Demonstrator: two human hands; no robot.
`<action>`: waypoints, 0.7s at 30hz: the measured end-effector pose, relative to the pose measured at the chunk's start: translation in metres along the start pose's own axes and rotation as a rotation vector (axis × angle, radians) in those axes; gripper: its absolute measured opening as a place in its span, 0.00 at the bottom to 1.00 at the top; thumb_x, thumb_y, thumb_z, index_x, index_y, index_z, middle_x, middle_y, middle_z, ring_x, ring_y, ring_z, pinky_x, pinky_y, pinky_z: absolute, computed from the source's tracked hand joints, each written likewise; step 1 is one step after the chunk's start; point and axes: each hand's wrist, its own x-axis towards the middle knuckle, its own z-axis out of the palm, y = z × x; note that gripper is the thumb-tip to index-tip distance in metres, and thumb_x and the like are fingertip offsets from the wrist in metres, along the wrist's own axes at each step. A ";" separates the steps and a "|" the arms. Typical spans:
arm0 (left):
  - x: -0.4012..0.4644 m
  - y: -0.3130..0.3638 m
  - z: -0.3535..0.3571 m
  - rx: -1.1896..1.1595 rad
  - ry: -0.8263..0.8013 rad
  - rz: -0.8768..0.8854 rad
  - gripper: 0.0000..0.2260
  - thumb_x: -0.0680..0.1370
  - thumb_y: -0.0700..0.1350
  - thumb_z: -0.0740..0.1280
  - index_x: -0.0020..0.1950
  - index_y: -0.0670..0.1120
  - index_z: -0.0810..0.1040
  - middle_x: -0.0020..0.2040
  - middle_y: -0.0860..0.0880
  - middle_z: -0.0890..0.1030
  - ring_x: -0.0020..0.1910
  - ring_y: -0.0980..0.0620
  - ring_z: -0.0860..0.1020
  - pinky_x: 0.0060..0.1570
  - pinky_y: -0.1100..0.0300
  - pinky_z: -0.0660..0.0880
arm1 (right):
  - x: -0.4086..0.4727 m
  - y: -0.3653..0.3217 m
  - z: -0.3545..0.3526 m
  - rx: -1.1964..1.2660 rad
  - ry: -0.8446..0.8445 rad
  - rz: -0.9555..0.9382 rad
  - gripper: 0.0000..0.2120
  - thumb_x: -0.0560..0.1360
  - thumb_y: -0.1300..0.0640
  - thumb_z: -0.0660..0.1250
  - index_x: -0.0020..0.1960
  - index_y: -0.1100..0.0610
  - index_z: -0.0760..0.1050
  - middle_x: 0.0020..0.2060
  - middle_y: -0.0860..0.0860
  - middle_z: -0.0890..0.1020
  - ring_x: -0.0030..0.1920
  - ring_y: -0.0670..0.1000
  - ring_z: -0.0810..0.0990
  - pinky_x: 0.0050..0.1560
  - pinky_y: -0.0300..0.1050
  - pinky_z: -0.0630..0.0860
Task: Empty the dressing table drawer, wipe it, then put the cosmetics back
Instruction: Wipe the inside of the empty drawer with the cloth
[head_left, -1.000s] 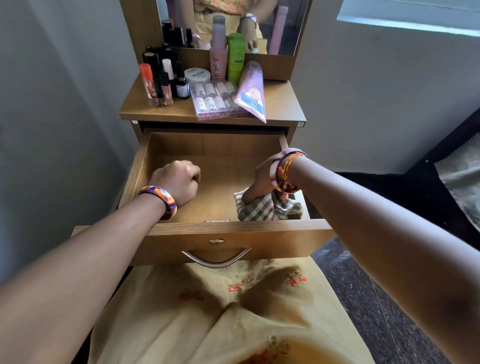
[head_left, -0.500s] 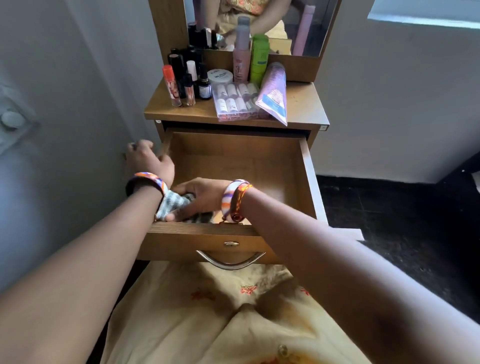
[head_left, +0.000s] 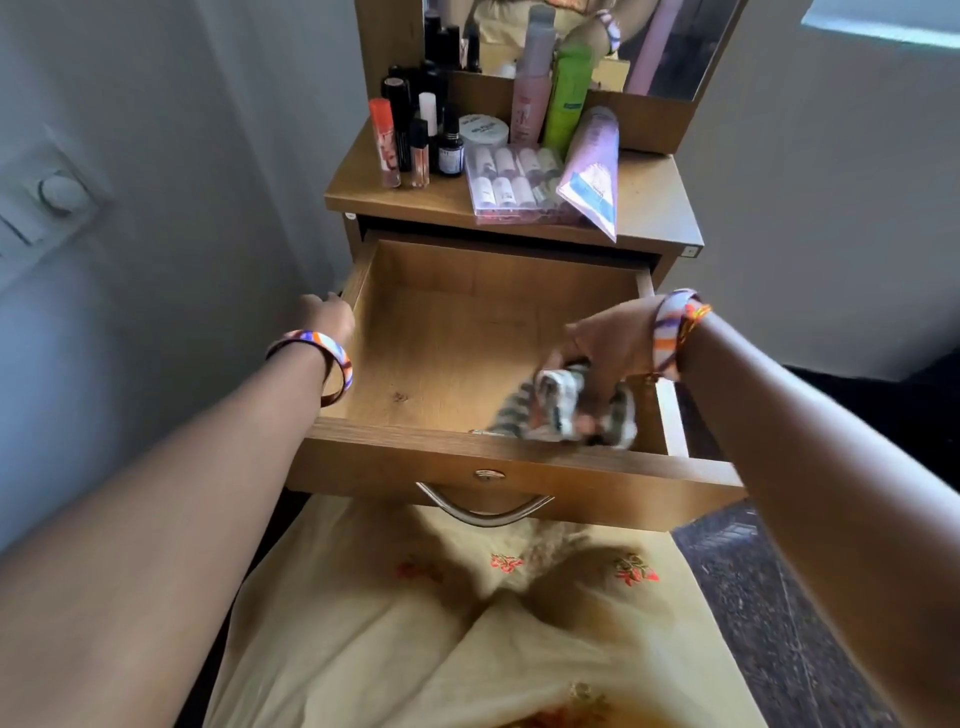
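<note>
Cloth (head_left: 566, 408) swept from drawer's lower-left corner to lower right, right hand (head_left: 605, 348) clenched on it; left hand (head_left: 324, 317) steadies drawer (head_left: 363, 280) side, grip unclear. Drawer emptied, wiping underway; cosmetics (head_left: 514, 182) wait on counter (head_left: 649, 202), upper centre

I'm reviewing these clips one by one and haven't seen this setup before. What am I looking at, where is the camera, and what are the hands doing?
There is no machine: a person wears a camera on the head, looking down at their own arms. The wooden drawer is pulled open and holds no cosmetics. The right hand grips a checked cloth at the drawer's front right corner. The left hand rests at the drawer's left wall. The cosmetics stand on the tabletop below a mirror.
</note>
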 end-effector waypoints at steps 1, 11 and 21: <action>0.000 0.000 0.000 0.002 0.004 0.003 0.21 0.82 0.45 0.50 0.68 0.34 0.68 0.69 0.36 0.70 0.68 0.37 0.68 0.67 0.51 0.63 | -0.010 0.003 -0.002 -0.060 -0.085 0.056 0.14 0.65 0.67 0.74 0.43 0.49 0.82 0.35 0.46 0.85 0.38 0.46 0.83 0.43 0.41 0.81; -0.007 0.006 0.000 -0.023 0.002 0.013 0.20 0.83 0.45 0.49 0.70 0.34 0.65 0.70 0.36 0.68 0.69 0.39 0.67 0.67 0.52 0.62 | -0.003 0.021 0.006 0.193 0.035 0.022 0.18 0.56 0.51 0.80 0.44 0.50 0.83 0.37 0.48 0.85 0.37 0.48 0.83 0.54 0.55 0.78; 0.011 -0.026 -0.036 -0.047 -0.278 0.070 0.31 0.76 0.62 0.61 0.66 0.38 0.73 0.66 0.41 0.74 0.65 0.41 0.72 0.64 0.53 0.67 | 0.049 -0.050 0.006 0.020 0.360 0.004 0.14 0.71 0.51 0.71 0.54 0.56 0.78 0.45 0.52 0.83 0.43 0.53 0.83 0.50 0.50 0.81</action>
